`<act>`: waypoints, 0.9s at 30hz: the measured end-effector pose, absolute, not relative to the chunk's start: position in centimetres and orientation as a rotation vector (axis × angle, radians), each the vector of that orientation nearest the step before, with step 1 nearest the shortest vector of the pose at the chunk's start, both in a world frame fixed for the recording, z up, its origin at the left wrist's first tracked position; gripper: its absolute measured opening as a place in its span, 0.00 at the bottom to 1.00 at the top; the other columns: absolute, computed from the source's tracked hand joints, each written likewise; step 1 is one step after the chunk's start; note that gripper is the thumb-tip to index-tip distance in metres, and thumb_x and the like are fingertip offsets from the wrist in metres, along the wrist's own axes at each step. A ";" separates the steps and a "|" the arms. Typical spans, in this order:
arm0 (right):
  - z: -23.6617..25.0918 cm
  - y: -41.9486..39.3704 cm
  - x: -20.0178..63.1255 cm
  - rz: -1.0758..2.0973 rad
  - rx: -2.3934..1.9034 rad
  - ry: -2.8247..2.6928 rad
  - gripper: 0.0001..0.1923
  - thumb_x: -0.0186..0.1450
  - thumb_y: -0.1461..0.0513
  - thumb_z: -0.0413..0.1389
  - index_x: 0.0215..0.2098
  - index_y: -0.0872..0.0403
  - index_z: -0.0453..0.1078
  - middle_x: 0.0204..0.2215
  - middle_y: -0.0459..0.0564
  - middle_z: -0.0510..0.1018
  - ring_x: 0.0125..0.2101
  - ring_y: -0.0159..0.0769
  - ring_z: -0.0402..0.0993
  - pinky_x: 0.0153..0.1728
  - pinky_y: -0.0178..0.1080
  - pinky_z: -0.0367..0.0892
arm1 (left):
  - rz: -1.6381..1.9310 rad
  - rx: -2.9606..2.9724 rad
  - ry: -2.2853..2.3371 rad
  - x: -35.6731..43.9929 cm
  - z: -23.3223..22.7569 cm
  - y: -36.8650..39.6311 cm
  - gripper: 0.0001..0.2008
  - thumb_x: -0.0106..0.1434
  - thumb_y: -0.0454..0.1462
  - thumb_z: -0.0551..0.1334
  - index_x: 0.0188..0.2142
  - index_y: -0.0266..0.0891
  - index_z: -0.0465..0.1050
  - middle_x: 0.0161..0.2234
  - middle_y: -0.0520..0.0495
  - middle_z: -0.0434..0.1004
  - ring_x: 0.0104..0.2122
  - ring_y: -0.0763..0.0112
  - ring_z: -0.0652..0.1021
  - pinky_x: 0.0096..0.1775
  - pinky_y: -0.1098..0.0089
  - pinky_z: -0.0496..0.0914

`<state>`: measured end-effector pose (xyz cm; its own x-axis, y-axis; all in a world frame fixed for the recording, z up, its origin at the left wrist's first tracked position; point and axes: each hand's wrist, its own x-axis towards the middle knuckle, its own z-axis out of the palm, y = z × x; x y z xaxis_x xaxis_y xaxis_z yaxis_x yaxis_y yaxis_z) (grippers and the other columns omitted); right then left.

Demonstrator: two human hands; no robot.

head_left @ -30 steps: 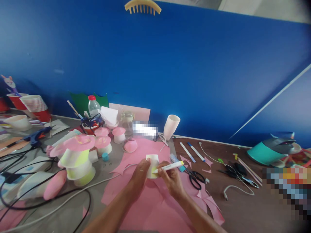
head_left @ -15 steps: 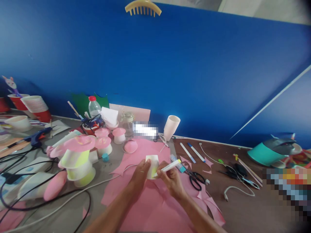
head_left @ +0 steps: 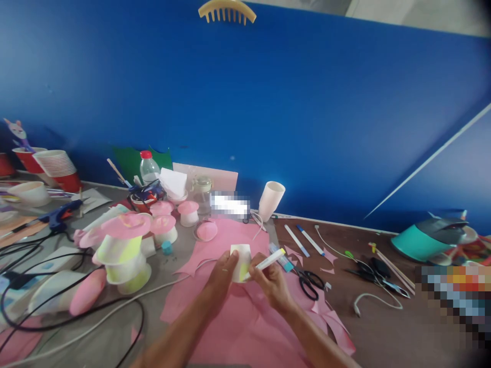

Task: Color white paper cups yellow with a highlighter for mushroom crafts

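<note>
My left hand (head_left: 226, 266) grips a small white paper piece (head_left: 239, 254) by its left side, thumb on its face; whether it is a flat card or a cup cannot be made out. Yellow colouring shows on its lower right part. My right hand (head_left: 268, 280) is closed around a white marker (head_left: 270, 259) with a yellow end, its lower end at the yellow area. Both hands are above a large pink paper sheet (head_left: 230, 327). Black-handled scissors (head_left: 310, 283) lie just right of my right hand.
Pink-and-white paper cup shapes (head_left: 125, 255) stand on the left among black cables. A white cup (head_left: 271, 200) leans near the blue partition (head_left: 268, 102). Two markers (head_left: 296, 240) lie to the right, with a white cable (head_left: 378, 296) and a teal container (head_left: 422, 240) farther right.
My right hand and the marker have shifted very slightly to the right and up on the white piece. My left hand keeps its hold; little else differs.
</note>
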<state>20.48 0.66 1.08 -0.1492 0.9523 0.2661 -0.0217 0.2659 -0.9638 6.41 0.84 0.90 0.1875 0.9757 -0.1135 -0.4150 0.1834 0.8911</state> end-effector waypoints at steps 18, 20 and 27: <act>1.4 0.8 20.5 1.221 -0.894 -1.351 0.20 0.61 0.47 0.59 0.23 0.53 0.69 0.19 0.44 0.70 0.22 0.32 0.67 0.27 0.36 0.66 | 1.129 0.783 0.819 6.5 1.1 0.8 0.18 0.62 0.52 0.61 0.33 0.39 0.70 0.29 0.50 0.72 0.29 0.68 0.70 0.34 0.67 0.64; 1.3 0.9 20.5 1.224 -0.892 -1.345 0.20 0.61 0.46 0.60 0.23 0.52 0.68 0.18 0.44 0.70 0.22 0.32 0.66 0.27 0.36 0.66 | 1.130 0.776 0.838 6.5 1.2 0.8 0.18 0.61 0.52 0.61 0.32 0.39 0.70 0.27 0.51 0.71 0.28 0.69 0.70 0.33 0.67 0.63; 1.1 1.1 20.4 1.236 -0.875 -1.307 0.20 0.58 0.46 0.62 0.21 0.52 0.68 0.18 0.43 0.69 0.22 0.32 0.65 0.27 0.36 0.64 | 1.147 0.808 0.871 6.5 1.8 0.8 0.19 0.60 0.53 0.62 0.31 0.39 0.71 0.26 0.51 0.70 0.28 0.69 0.69 0.32 0.68 0.64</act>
